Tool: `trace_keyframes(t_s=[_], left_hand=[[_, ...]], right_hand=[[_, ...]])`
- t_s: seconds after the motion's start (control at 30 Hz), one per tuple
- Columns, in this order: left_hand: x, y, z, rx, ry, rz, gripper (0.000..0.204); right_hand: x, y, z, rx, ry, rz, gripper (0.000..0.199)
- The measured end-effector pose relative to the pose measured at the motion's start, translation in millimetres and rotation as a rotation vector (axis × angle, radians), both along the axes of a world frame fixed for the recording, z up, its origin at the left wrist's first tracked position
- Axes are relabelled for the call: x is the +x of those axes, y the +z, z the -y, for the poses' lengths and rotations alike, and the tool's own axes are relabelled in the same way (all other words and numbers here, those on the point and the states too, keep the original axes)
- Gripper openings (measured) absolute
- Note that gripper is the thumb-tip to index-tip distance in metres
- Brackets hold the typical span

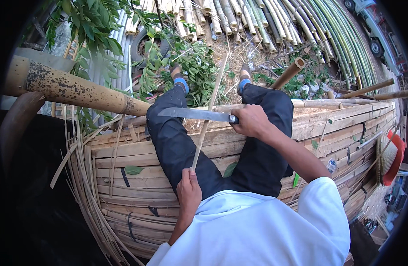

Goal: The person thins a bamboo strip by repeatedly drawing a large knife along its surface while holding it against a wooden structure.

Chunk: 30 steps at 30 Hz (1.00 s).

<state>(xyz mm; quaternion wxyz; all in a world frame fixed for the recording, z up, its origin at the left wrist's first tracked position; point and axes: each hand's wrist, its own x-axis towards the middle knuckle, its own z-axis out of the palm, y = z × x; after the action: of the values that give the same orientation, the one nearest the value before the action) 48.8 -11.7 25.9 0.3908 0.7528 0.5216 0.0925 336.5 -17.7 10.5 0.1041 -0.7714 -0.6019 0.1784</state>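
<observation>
Shaving is under way — the left hand [189, 189] pinches the bamboo strip's [209, 111] near end over the lap, the right hand [250, 120] fists the knife [193, 114] crossing it mid-length — next, seemingly, a controlled stroke away from the body.

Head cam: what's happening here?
A person sits on a stack of split bamboo slats, legs stretched out in front. The left hand grips the near end of a thin bamboo strip that runs away from the body. The right hand holds a large knife by the handle, its blade lying across the strip and pointing to the person's left. A thick speckled bamboo pole lies at the left, with more bamboo poles stacked on the ground beyond the feet.
</observation>
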Motion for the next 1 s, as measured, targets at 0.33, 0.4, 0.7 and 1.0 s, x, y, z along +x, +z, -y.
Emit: trace_keyframes(t_s=[0.33, 0.4, 0.7, 1.0], left_hand=[[3.1, 4.3, -3.3, -0.28, 0.022, 0.223, 0.029], [5.1, 3.8, -3.2, -0.343, 0.031, 0.239, 0.03], [14.3, 1.4, -3.9, -0.494, 0.083, 0.415, 0.029], [21.4, 7.1, -1.7, -0.451, 0.103, 0.434, 0.03]], right_hand=[[-47.6, -3.0, 13.8, 0.095, 0.115, -0.152, 0.017], [-45.7, -1.2, 13.6, 0.1, 0.114, -0.166, 0.018], [-51.0, -8.7, 22.8, 0.19, 0.144, -0.228, 0.019], [-72.4, -18.4, 30.8, 0.288, 0.188, -0.294, 0.022]])
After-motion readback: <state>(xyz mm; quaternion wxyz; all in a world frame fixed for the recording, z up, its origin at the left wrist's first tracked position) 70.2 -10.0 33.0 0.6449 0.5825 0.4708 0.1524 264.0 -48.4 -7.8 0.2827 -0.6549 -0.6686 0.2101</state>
